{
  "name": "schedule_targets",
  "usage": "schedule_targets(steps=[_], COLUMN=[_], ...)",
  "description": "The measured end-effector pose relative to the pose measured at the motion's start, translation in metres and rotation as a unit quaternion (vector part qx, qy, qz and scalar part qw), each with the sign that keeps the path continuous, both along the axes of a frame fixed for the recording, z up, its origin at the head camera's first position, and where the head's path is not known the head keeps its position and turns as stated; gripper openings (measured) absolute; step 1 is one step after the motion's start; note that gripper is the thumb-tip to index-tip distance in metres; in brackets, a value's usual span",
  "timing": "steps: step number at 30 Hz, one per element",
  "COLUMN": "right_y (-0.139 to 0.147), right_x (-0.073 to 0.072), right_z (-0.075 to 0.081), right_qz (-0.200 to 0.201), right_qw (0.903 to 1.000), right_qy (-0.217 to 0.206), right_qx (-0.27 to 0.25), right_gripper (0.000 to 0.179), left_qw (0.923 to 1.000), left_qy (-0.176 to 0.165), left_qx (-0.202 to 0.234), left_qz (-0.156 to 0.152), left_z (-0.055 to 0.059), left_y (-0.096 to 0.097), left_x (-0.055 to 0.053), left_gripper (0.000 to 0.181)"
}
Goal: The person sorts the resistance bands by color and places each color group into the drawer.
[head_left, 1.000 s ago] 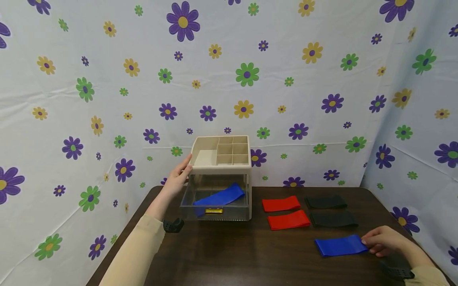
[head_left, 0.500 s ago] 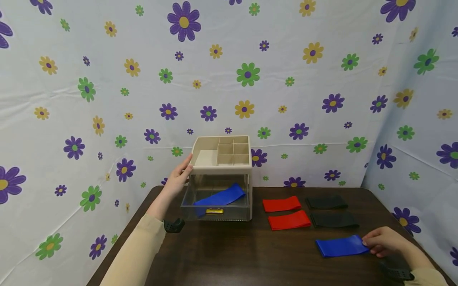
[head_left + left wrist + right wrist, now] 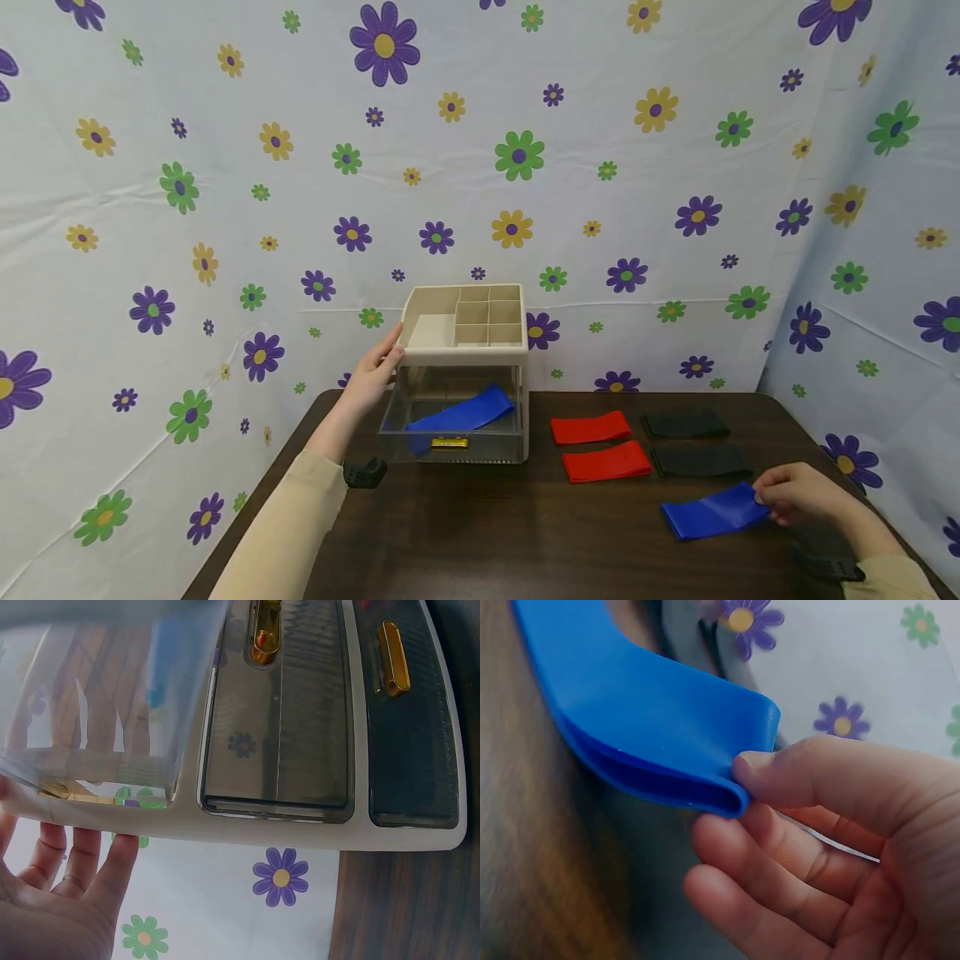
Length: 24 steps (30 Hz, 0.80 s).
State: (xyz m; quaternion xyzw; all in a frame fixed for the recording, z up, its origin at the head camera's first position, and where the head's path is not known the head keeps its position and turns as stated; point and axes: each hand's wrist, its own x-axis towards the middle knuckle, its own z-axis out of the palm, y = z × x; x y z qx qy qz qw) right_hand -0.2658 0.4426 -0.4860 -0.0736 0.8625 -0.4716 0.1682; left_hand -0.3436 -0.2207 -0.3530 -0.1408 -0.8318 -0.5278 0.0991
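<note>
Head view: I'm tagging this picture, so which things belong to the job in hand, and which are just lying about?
Seemingly in the job:
blue band, pinched by the right hand
storage box, touched by the left hand
its open clear drawer
second blue band, inside that drawer

Apparently just lying about:
two red bands, untouched
two black bands, untouched

The looped end of a blue band [image 3: 660,697] is pinched between the thumb and fingers of the right hand [image 3: 892,825], held up off the wood-grained tabletop [image 3: 525,862]. A narrow opening is left between the band's two layers. Beyond it, a white sheet [image 3: 885,667] printed with purple and green flowers is seen.
</note>
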Motion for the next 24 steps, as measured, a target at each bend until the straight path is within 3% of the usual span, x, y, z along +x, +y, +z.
schedule_targets(steps=[5, 13, 18, 20, 24], right_y=[-0.012, -0.034, -0.048, -0.054, -0.066], right_x=[-0.002, -0.005, -0.009, -0.010, -0.013], right_z=[0.015, 0.037, 0.052, 0.059, 0.074], right_qz=[0.012, 0.013, 0.032, 0.038, 0.045], right_qw=[0.9993, 0.9981, 0.9967, 0.9956, 0.9931], right_qy=[0.036, 0.059, 0.074, 0.085, 0.107], right_qx=[0.003, 0.011, 0.007, 0.010, 0.019], right_gripper=[0.019, 0.018, 0.016, 0.016, 0.016], left_qw=[1.0000, 1.0000, 0.9998, 0.9998, 0.9999], left_qy=[0.007, 0.007, -0.002, -0.008, -0.001], left_qx=[0.004, 0.005, 0.008, 0.010, 0.008], left_qz=[0.002, -0.005, -0.015, -0.017, -0.014], left_z=[0.000, -0.001, 0.016, 0.019, 0.005], left_y=[0.001, 0.001, 0.008, 0.009, 0.001], left_x=[0.001, 0.001, 0.019, 0.020, 0.007], left_gripper=[0.052, 0.053, 0.052, 0.051, 0.052])
